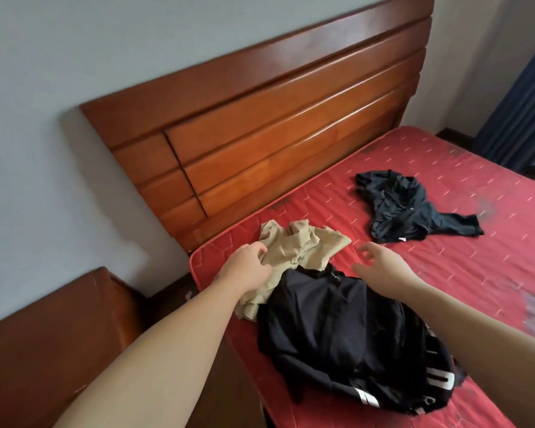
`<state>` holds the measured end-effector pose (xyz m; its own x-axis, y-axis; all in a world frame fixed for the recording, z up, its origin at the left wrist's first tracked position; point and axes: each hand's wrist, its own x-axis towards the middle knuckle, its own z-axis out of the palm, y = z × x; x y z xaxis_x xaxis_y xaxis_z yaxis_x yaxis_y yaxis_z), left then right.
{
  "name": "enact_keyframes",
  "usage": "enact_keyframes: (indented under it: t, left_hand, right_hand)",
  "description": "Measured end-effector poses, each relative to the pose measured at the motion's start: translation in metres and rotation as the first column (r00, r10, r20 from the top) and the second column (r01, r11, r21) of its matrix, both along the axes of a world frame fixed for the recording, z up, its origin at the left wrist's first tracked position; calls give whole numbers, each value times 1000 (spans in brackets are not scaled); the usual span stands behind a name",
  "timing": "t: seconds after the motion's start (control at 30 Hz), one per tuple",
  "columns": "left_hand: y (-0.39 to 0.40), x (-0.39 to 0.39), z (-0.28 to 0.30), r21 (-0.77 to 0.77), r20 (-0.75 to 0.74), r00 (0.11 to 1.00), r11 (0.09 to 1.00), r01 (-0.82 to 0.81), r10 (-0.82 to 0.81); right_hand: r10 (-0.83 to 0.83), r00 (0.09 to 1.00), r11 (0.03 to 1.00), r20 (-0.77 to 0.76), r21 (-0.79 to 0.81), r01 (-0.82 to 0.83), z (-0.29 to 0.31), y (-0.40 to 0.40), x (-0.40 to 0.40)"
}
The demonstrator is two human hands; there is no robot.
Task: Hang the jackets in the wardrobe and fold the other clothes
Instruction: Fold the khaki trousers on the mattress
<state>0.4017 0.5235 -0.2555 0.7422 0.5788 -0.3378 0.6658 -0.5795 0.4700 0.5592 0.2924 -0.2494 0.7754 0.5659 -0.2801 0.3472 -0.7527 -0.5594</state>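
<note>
A crumpled beige garment lies near the head corner of the red mattress. My left hand rests on its left part, fingers curled into the cloth. A black jacket with white stripes lies in a heap just below it, partly over the beige cloth. My right hand hovers above the mattress to the right of the beige garment, fingers spread and holding nothing. A second dark garment lies rumpled farther out on the bed.
A wooden headboard stands against the grey wall behind the bed. A brown bedside cabinet sits at the lower left. Dark blue curtains hang at the far right.
</note>
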Motion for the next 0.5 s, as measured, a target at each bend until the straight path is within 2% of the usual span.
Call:
enact_keyframes:
  t: [0.27,0.5]
  left_hand:
    - [118,59,-113,-168,-126,992,985,-25,4]
    - [148,59,-225,-278,-323,943,961,-13,-81]
  right_hand:
    - [50,997,986,-65,-153,-60,-83,140,64]
    - [133,963,960,-234,-213,-184,-169,211,65]
